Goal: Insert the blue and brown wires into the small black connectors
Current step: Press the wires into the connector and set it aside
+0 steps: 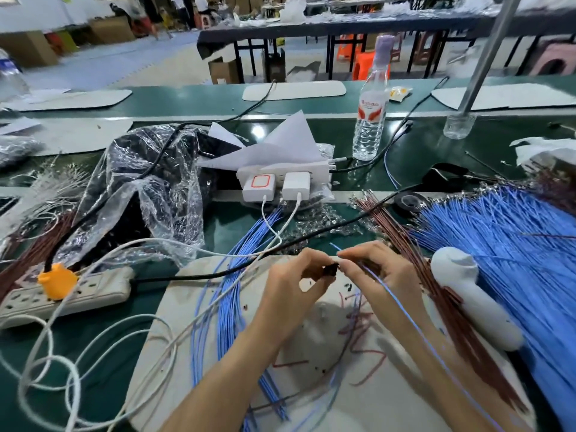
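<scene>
Left hand (296, 277) pinches connector (331, 269) above mat (389, 406) centre. Right hand (381, 269) pinches blue wire (405, 313), tip at connector. Brown wires (461, 322) lie along mat's right edge; blue bundle (514, 260) further right.

A factory assembly hall: long green workbenches (311, 102), heaped wire bundles (505, 232), stacked cartons (28, 48).

The left hand (297, 277) and right hand (385, 269) were bare, and both forearms (237, 363) were uncovered to the picture's lower edge.
</scene>
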Action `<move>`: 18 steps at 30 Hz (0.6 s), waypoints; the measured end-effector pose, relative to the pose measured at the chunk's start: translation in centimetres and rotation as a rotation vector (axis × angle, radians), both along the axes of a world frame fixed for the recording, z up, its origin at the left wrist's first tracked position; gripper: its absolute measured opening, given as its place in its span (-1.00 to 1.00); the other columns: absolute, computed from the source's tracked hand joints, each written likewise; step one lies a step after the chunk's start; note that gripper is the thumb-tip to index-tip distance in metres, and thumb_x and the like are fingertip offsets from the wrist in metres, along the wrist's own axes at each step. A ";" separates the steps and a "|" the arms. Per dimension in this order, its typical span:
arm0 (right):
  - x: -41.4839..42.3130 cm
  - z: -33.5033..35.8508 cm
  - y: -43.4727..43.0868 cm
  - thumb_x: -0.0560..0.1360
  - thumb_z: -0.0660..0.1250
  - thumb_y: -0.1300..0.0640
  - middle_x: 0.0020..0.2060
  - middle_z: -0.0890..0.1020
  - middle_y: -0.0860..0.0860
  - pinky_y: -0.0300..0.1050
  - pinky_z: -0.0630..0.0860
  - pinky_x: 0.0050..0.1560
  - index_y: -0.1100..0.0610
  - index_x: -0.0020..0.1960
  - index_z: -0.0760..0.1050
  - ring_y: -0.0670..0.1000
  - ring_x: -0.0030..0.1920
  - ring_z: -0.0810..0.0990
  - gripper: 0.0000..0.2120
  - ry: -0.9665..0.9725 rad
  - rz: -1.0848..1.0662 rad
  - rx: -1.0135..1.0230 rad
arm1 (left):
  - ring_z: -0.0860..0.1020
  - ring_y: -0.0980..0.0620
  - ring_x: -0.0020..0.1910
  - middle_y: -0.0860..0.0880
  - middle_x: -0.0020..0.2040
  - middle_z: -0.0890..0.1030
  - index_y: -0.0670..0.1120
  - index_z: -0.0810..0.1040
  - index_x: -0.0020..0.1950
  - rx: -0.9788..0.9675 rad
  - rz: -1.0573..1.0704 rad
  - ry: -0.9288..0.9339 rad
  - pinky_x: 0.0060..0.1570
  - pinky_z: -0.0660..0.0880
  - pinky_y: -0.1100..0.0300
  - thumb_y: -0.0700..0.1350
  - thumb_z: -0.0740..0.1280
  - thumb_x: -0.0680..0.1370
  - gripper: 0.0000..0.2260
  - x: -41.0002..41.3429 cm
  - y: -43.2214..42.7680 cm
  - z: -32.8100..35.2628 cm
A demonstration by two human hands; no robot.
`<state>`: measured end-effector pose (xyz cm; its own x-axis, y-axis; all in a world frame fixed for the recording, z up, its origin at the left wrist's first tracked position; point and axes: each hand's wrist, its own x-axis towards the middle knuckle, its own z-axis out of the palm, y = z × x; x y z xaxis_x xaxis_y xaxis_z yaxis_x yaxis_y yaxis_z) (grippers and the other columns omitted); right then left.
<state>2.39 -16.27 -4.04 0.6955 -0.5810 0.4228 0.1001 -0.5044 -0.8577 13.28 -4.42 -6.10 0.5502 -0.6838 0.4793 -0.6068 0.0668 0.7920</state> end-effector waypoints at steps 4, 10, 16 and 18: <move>0.0 0.1 0.1 0.40 0.45 0.37 -0.21 0.63 -0.05 -0.28 0.50 -0.17 0.11 -0.11 0.66 -0.11 -0.20 0.60 -0.81 0.048 0.061 0.007 | 0.62 0.20 -0.18 0.15 -0.14 0.63 -0.14 0.58 0.01 -0.021 0.038 -0.041 -0.10 0.57 0.25 -0.29 0.43 0.43 -0.81 -0.1 -0.1 -0.1; 0.1 -0.2 0.4 0.35 0.47 0.41 -0.27 0.62 -0.04 -0.31 0.49 -0.20 0.02 -0.23 0.58 -0.10 -0.28 0.59 -0.71 0.083 0.064 0.110 | 0.59 0.06 -0.17 0.00 -0.08 0.66 -0.15 0.60 -0.01 0.009 0.023 -0.093 -0.09 0.56 0.12 -0.36 0.43 0.42 -0.80 0.0 0.1 0.1; 0.2 -0.2 0.5 0.32 0.40 0.46 -0.34 0.53 0.00 -0.32 0.40 -0.29 0.03 -0.31 0.46 -0.07 -0.34 0.48 -0.66 0.142 0.033 -0.007 | 0.53 0.16 -0.21 0.01 -0.18 0.62 -0.16 0.60 -0.07 0.017 0.025 -0.183 -0.13 0.48 0.32 -0.33 0.47 0.39 -0.83 -0.3 0.2 0.3; 0.2 -0.3 0.6 0.32 0.40 0.46 -0.34 0.53 0.02 -0.32 0.39 -0.29 0.09 -0.31 0.46 -0.03 -0.33 0.48 -0.71 0.141 0.013 -0.045 | 0.53 0.17 -0.23 0.03 -0.20 0.62 -0.15 0.60 -0.07 0.027 0.031 -0.168 -0.15 0.48 0.35 -0.32 0.48 0.39 -0.82 -0.4 0.1 0.3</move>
<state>2.64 -15.68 -4.33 0.7574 -0.5540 0.3457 -0.0129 -0.5420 -0.8403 12.87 -4.31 -5.83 0.4851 -0.6814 0.5480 -0.7325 0.0256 0.6803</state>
